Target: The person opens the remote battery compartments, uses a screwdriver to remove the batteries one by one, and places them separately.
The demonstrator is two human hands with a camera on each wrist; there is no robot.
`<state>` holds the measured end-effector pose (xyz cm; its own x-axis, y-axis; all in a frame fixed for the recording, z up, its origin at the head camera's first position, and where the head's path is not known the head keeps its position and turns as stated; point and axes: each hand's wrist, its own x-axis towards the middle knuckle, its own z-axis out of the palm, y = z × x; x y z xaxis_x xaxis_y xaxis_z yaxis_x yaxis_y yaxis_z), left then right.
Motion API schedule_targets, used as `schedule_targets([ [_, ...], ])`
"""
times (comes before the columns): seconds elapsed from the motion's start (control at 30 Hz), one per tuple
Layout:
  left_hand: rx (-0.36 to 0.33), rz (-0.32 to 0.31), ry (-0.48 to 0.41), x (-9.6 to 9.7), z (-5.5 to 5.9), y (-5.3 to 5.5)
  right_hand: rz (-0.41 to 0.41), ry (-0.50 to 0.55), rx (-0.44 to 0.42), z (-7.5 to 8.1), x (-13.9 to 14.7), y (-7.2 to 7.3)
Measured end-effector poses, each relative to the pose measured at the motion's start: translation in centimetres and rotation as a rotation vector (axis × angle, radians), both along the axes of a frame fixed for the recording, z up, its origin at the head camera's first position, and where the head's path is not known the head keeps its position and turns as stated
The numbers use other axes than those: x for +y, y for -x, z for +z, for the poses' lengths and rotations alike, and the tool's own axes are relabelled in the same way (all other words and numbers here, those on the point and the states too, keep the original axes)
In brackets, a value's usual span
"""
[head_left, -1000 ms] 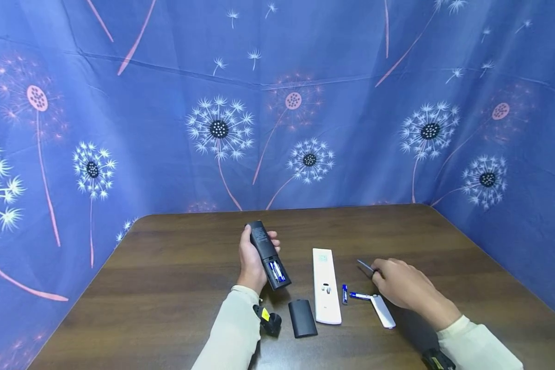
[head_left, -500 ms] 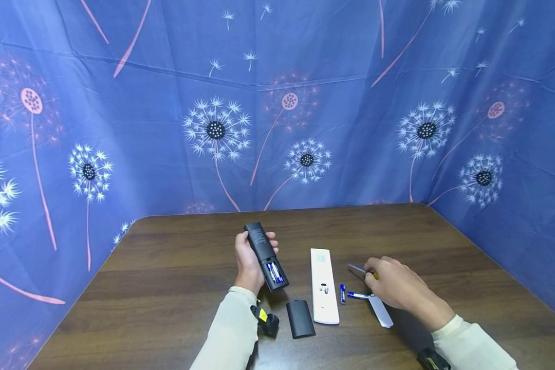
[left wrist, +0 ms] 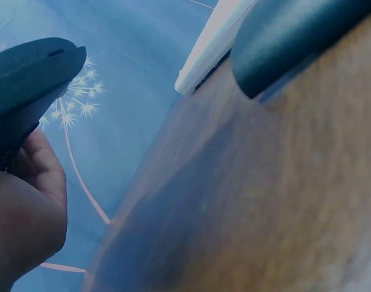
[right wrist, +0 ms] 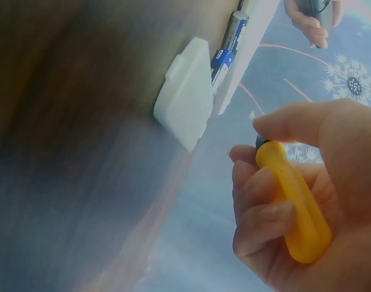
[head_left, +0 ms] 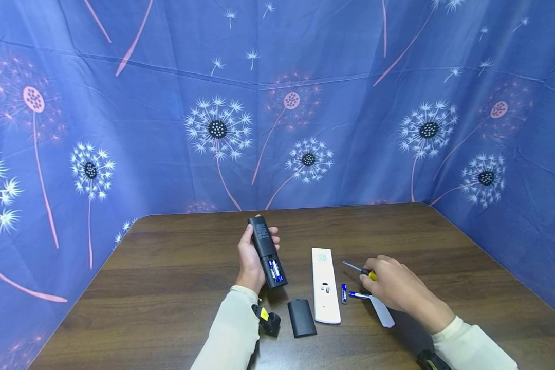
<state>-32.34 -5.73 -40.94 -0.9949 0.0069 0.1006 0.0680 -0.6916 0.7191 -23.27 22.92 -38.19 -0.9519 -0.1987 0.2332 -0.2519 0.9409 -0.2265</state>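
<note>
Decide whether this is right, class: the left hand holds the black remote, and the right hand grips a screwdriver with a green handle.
The handle is yellow, not green, as the right wrist view shows. The left hand holds the black remote, and the right hand grips the screwdriver.

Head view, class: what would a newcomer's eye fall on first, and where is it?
The blue dandelion-patterned cloth behind the table would probably strike a newcomer first. Next might come the black remote in the left hand, blue batteries showing in its open compartment, and the yellow-handled screwdriver in the right hand.
</note>
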Motion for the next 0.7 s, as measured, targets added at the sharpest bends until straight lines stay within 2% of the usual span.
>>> schedule_targets([
  [0.23, 0.011, -0.038, 0.019, 0.1, 0.1, -0.1, 0.023, 0.009, 0.012, -0.1, -0.3, -0.1],
  [0.37, 0.009, -0.038, 0.057, 0.1, 0.0, -0.1, 0.038, 0.016, -0.015, -0.1, -0.6, -0.2],
  [0.57, -0.022, -0.028, 0.082, 0.1, 0.0, -0.1, 0.083, 0.104, -0.083, 0.2, -1.5, -0.4],
  [0.7, -0.052, -0.028, 0.099, 0.2, 0.0, 0.0, 0.107, 0.132, -0.09, 0.3, -1.9, -0.5],
])
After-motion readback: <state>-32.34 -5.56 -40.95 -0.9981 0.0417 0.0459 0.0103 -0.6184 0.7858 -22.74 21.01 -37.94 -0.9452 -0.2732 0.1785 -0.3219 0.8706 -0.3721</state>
